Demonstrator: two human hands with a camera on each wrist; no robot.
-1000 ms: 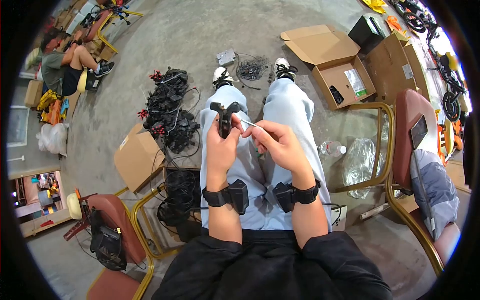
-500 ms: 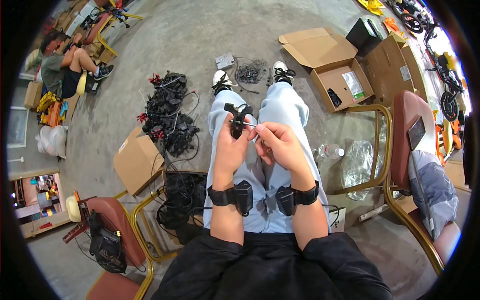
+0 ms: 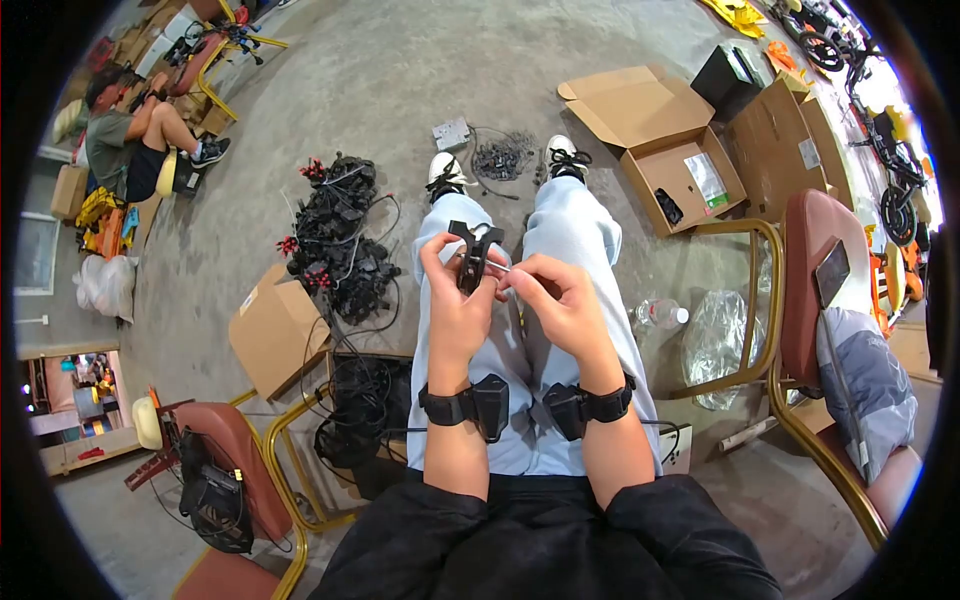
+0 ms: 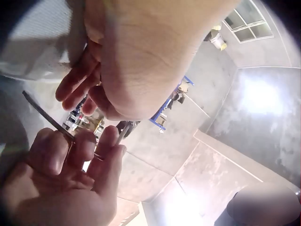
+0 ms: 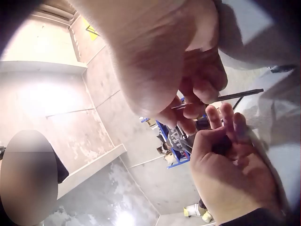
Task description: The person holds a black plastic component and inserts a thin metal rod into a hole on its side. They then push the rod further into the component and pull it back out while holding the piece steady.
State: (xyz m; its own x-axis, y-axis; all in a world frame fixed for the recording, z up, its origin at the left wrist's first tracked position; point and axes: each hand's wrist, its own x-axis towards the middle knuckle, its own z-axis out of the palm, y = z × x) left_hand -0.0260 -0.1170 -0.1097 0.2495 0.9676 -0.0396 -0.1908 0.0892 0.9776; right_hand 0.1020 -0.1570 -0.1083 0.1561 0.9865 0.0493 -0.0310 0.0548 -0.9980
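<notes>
In the head view my left hand (image 3: 458, 318) grips a black forked bracket (image 3: 474, 264) above the left thigh, its two prongs pointing away from me. From the other side my right hand (image 3: 568, 308) pinches a thin metal rod (image 3: 498, 266), whose far end meets the bracket's side. The left wrist view has the rod (image 4: 47, 116) running dark and long past the right hand's curled fingers, with a silver stretch by the fingertips; it resembles a hex key. Fingers mostly hide the bracket in the right wrist view, where the dark rod end (image 5: 241, 95) sticks out.
Tangled black cables and parts (image 3: 345, 240) lie on the floor to the left. Between the shoes are a grey metal box (image 3: 451, 134) and a small dark pile (image 3: 503, 158). An open cardboard box (image 3: 690, 185), a bottle (image 3: 662, 314) and a chair (image 3: 815, 270) stand right. Another person (image 3: 135, 135) sits far left.
The left hand and bracket have shifted right, toward the right hand, and the left index finger now arches out wider. The right hand keeps its pinch on the rod, now closer to the bracket.
</notes>
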